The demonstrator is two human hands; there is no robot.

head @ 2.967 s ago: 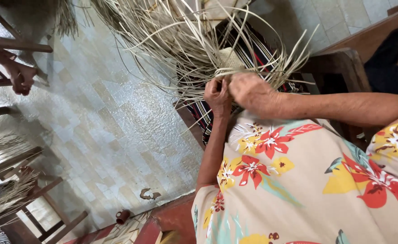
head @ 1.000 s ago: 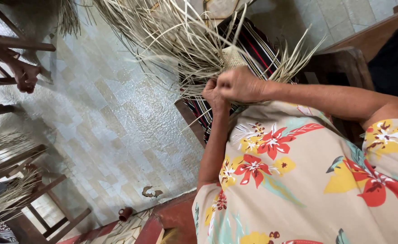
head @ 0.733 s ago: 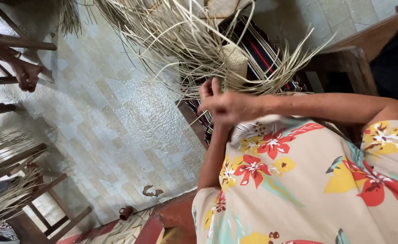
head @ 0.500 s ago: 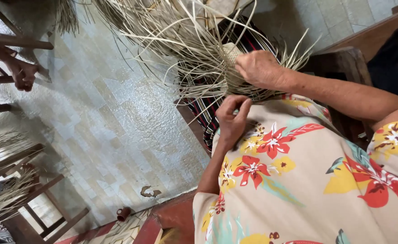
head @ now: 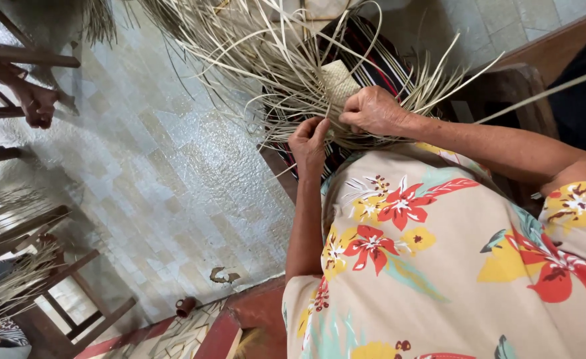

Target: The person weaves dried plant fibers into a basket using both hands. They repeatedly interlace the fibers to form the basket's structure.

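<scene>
My right hand [head: 373, 110] pinches pale straw strips at the small woven patch [head: 339, 83] resting over my lap. My left hand [head: 308, 141], just below it, seems to grip loose strands [head: 253, 60], fingers curled.

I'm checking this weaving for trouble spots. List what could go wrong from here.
1. Loose strips fan out tangled around the small woven patch; the right hand could pull the wrong one.
2. The left hand pinches at the strips' edge; a slip might loosen the weave.
3. Strips may crease over the lap.
</scene>
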